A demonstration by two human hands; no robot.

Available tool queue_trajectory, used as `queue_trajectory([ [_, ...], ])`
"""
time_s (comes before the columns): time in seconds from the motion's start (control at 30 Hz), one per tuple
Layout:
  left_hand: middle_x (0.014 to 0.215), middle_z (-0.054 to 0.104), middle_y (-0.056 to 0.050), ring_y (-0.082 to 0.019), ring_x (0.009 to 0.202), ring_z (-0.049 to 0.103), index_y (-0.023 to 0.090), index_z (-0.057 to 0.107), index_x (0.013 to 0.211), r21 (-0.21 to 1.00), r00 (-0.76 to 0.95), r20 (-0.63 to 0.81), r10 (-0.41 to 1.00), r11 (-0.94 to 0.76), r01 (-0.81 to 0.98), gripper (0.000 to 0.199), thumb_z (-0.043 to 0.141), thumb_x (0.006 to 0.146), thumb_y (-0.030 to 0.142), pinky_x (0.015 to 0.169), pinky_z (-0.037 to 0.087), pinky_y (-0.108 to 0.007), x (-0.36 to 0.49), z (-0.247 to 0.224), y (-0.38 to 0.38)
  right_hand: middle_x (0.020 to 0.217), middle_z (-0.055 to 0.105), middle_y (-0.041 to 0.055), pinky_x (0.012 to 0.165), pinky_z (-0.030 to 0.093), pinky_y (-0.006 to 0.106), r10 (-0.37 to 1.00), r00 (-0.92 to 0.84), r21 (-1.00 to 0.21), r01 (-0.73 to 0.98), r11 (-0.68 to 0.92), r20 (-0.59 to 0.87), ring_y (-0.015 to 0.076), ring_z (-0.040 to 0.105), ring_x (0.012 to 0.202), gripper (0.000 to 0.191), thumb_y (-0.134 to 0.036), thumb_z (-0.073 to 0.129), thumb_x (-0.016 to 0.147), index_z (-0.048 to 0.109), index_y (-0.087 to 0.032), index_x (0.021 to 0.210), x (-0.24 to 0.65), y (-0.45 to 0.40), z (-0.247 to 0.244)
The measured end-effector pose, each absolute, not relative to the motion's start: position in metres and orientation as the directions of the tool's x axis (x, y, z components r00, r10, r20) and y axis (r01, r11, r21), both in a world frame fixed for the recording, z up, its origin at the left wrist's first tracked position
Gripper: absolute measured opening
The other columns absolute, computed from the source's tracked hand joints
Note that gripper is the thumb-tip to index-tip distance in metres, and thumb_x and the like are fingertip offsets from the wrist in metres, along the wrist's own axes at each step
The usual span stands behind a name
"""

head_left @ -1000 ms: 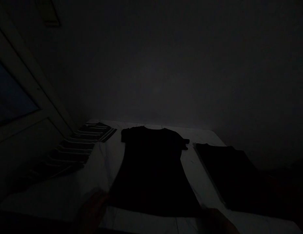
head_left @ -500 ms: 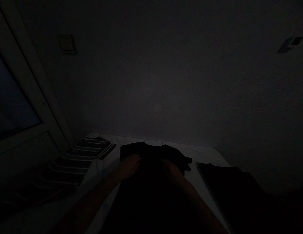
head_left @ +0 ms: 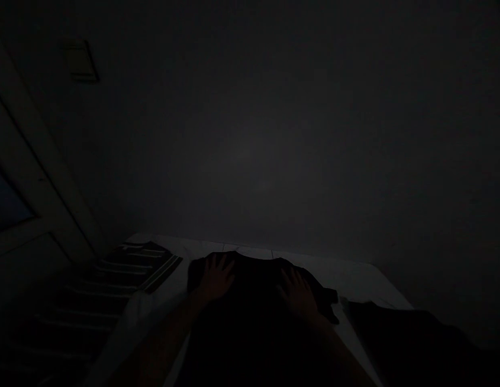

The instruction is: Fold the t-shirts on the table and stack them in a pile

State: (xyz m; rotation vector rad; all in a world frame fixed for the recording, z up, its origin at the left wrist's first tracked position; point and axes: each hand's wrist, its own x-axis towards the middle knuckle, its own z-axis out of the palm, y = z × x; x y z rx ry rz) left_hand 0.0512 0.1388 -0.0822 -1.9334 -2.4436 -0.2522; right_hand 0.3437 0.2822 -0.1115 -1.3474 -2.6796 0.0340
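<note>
A black T-shirt [head_left: 253, 322] lies spread on a white, marble-patterned surface [head_left: 354, 274], its collar end away from me. My left hand [head_left: 218, 278] rests flat on its upper left part with the fingers spread. On the upper right part lies my right hand [head_left: 297, 291], also flat, fingers apart. Neither hand grips the cloth. The picture is very dark, so folds and the lower part of the shirt cannot be made out.
A dark garment with pale stripes [head_left: 121, 279] lies on the left. Another dark cloth [head_left: 403, 333] is on the right. A wall [head_left: 258, 134] rises behind the surface, with a switch plate [head_left: 79, 61] on it. A framed door [head_left: 44, 188] stands at far left.
Both hands have spread their fingers flat on the shirt, and the right one sits a little further right. The camera view has shifted, and the picture is darker.
</note>
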Motion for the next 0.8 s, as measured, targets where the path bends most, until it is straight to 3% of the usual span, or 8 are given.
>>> queue_trajectory([
  [0.13,0.167,0.023,-0.012,-0.050,0.150,0.015,0.034,0.031,0.158,0.127,-0.262,0.077,0.962,0.252,0.960,0.069,0.041,0.095,0.063,0.114,0.015,-0.073,0.048,-0.078,0.143,0.162,0.032,0.0172,0.118,0.023,0.055,0.798,-0.586,-0.088,0.795,0.600,0.142,0.0371,0.027,0.150,0.074,-0.064,0.040,0.096,0.038,-0.020,0.156,0.342,0.288,-0.120],
  [0.3,0.166,0.025,-0.014,-0.053,0.149,0.016,0.032,0.039,0.154,0.163,-0.279,0.034,0.960,0.270,0.949,0.073,0.042,0.091,0.070,0.112,0.014,-0.075,0.044,-0.071,0.147,0.160,0.034,0.0208,0.118,0.024,0.054,0.797,-0.593,-0.080,0.794,0.603,0.115,0.0382,0.028,0.149,0.074,-0.059,0.046,0.095,0.039,-0.015,0.155,0.342,0.291,-0.119],
  [0.43,0.158,0.042,-0.015,-0.037,0.146,0.035,0.024,0.044,0.151,0.188,-0.366,0.120,0.923,0.341,0.921,0.058,0.040,0.100,0.051,0.117,0.027,-0.057,0.020,-0.049,0.143,0.155,0.042,0.0230,0.114,0.034,0.049,0.794,-0.590,-0.092,0.791,0.605,0.145,0.0365,0.040,0.144,0.067,-0.047,0.044,0.098,0.041,-0.008,0.153,0.338,0.289,-0.097],
  [0.5,0.145,0.054,-0.021,-0.033,0.137,0.048,0.015,0.053,0.142,0.182,-0.458,0.153,0.876,0.430,0.884,0.051,0.038,0.101,0.041,0.112,0.036,-0.050,-0.001,-0.038,0.135,0.151,0.048,0.0216,0.109,0.040,0.045,0.793,-0.571,-0.125,0.789,0.602,0.213,0.0339,0.048,0.137,0.059,-0.039,0.038,0.100,0.044,-0.008,0.150,0.326,0.285,-0.079],
  [0.6,0.120,0.066,-0.026,-0.037,0.119,0.061,0.008,0.068,0.117,0.170,-0.540,0.088,0.837,0.522,0.836,0.045,0.046,0.097,0.043,0.099,0.046,-0.050,-0.031,-0.030,0.119,0.138,0.060,0.0198,0.104,0.043,0.041,0.762,-0.610,-0.185,0.741,0.646,0.217,0.0319,0.056,0.126,0.049,-0.033,0.037,0.101,0.055,-0.010,0.141,0.286,0.275,-0.053],
  [0.7,0.109,0.071,-0.022,-0.035,0.108,0.067,0.012,0.072,0.102,0.182,-0.556,0.023,0.831,0.543,0.820,0.041,0.055,0.090,0.048,0.092,0.050,-0.044,-0.044,-0.033,0.110,0.130,0.065,0.0172,0.103,0.043,0.038,0.690,-0.706,-0.235,0.652,0.721,0.160,0.0287,0.059,0.120,0.041,-0.031,0.039,0.103,0.063,-0.015,0.131,0.226,0.264,-0.037],
  [0.8,0.105,0.074,-0.015,-0.030,0.106,0.068,0.017,0.071,0.096,0.230,-0.535,-0.009,0.845,0.522,0.821,0.027,0.067,0.081,0.040,0.091,0.050,-0.037,-0.044,-0.039,0.112,0.127,0.067,0.0149,0.100,0.044,0.037,0.629,-0.764,-0.248,0.588,0.770,0.141,0.0266,0.059,0.119,0.035,-0.031,0.042,0.103,0.066,-0.018,0.124,0.169,0.259,-0.033],
])
